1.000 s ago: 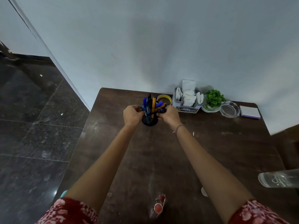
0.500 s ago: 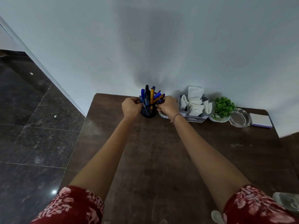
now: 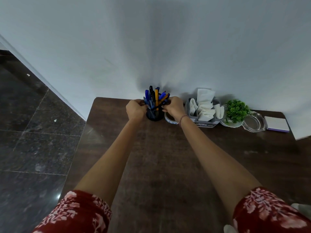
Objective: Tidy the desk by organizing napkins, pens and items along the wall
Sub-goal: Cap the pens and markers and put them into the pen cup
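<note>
A black mesh pen holder (image 3: pixel 154 115) full of blue, black and orange pens (image 3: pixel 156 97) stands close to the wall at the far edge of the dark wooden desk (image 3: pixel 161 157). My left hand (image 3: pixel 136 109) grips its left side and my right hand (image 3: pixel 173 107) grips its right side near the rim. To the right along the wall sits a grey organizer (image 3: pixel 204 122) stuffed with white napkins (image 3: pixel 205 105).
A blue-and-white roll of tape (image 3: pixel 169 119) lies partly hidden behind my right wrist. Further right along the wall stand a small green plant (image 3: pixel 236 110) in a white bowl, a glass ashtray (image 3: pixel 253 122) and a white notepad (image 3: pixel 276 123). Dark tiled floor lies to the left.
Both hands have carried the pen holder away from me across the desk to the wall, beside the tape and napkin organizer. The view has shifted forward.
</note>
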